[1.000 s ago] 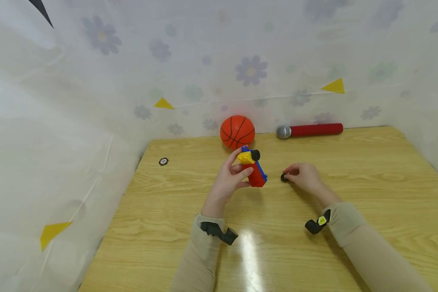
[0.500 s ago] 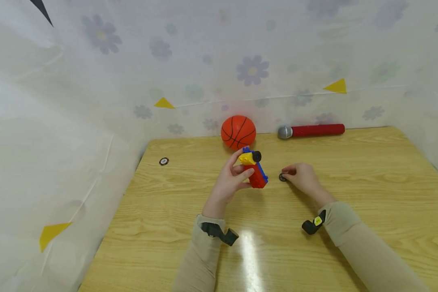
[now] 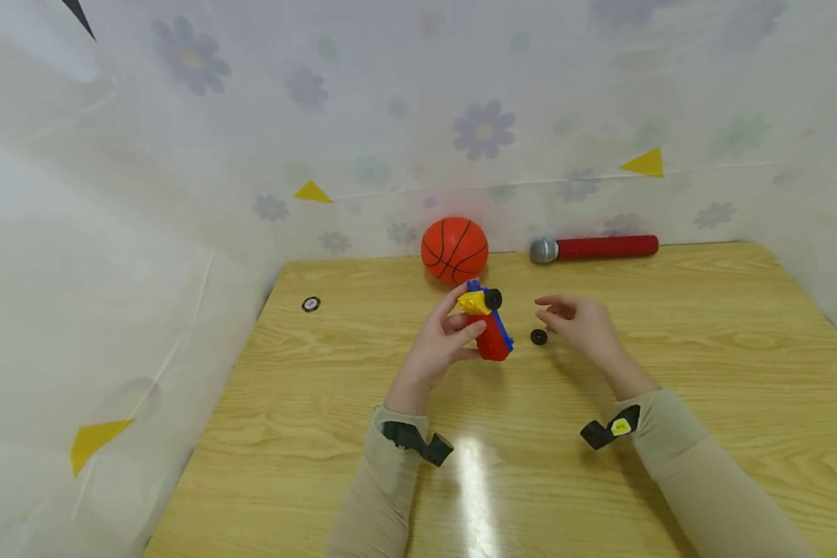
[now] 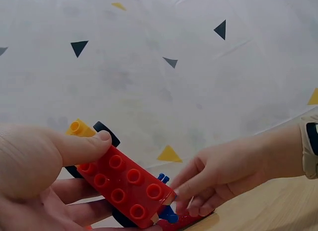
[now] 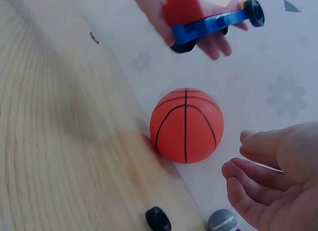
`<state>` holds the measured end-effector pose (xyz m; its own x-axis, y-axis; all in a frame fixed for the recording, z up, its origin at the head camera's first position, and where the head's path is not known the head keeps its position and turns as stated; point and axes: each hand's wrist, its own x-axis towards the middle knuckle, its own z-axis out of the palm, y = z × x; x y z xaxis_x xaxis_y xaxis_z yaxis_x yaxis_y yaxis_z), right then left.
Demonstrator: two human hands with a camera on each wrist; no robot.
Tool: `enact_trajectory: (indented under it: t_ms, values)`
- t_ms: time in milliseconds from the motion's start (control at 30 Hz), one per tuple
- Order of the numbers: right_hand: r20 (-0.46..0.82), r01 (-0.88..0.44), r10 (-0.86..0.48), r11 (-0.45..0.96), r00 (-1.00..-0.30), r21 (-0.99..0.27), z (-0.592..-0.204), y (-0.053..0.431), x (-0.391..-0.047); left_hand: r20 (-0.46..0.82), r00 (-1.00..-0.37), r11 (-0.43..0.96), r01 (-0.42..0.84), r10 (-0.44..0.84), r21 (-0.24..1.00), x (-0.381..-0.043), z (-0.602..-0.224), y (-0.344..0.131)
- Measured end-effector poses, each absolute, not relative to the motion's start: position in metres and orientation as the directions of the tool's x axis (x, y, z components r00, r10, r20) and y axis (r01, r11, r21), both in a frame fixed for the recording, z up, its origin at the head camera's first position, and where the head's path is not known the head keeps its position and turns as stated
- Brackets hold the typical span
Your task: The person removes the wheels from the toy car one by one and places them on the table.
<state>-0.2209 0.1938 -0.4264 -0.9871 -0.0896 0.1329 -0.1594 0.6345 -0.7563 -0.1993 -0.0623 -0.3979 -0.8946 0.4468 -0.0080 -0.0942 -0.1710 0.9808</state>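
My left hand [image 3: 432, 349] grips a toy block car [image 3: 490, 337] above the table, thumb on one side and fingers round the other. The car has a red studded brick [image 4: 124, 184], a yellow brick [image 3: 472, 303], a blue base [image 5: 211, 25] and black wheels. Part of it is hidden behind the fingers. A loose black toy wheel [image 3: 534, 338] lies on the table to the car's right, also low in the right wrist view. Just above that wheel, my right hand [image 3: 584, 329] hovers with loosely bent fingers and nothing between them.
An orange toy basketball [image 3: 455, 249] sits at the table's back edge, behind the car. A red toy microphone [image 3: 603, 247] lies at the back right. On the left is a small round black-and-white disc [image 3: 311, 304]. A patterned sheet [image 3: 390, 139] rises behind the wooden table [image 3: 286, 434].
My right hand has let go of the black wheel, which now lies flat on the table, and has lifted slightly off it. The left hand and car have barely moved.
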Motion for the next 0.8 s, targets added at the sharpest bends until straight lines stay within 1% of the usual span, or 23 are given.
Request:
enact_trajectory:
  t_ms: [133,333,400,633,800]
  values:
    - [0.118,-0.138,-0.072,0.537,-0.99,-0.832,-0.408,0.188,-0.212,0.002,-0.878,-0.177,-0.093,0.478,0.98,-0.199,-0.398,-0.062]
    - [0.096,-0.128,-0.107,0.358,-0.99,-0.925,-0.383,0.179,-0.197,-0.009,-0.879,-0.157,-0.095,0.477,0.983,-0.199,-0.395,-0.062]
    - [0.102,-0.136,-0.12,0.326,-0.987,-0.935,-0.376,0.176,-0.194,-0.01,-0.877,-0.154,-0.095,0.48,0.983,-0.199,-0.394,-0.063]
    - [0.11,-0.157,-0.158,0.323,-0.981,-0.933,-0.364,0.166,-0.184,-0.016,-0.864,-0.147,-0.103,0.503,0.984,-0.198,-0.395,-0.061]
    - [0.092,-0.146,-0.176,0.327,-0.98,-0.934,-0.359,0.163,-0.18,-0.029,-0.852,-0.133,-0.115,0.523,0.984,-0.197,-0.397,-0.057]
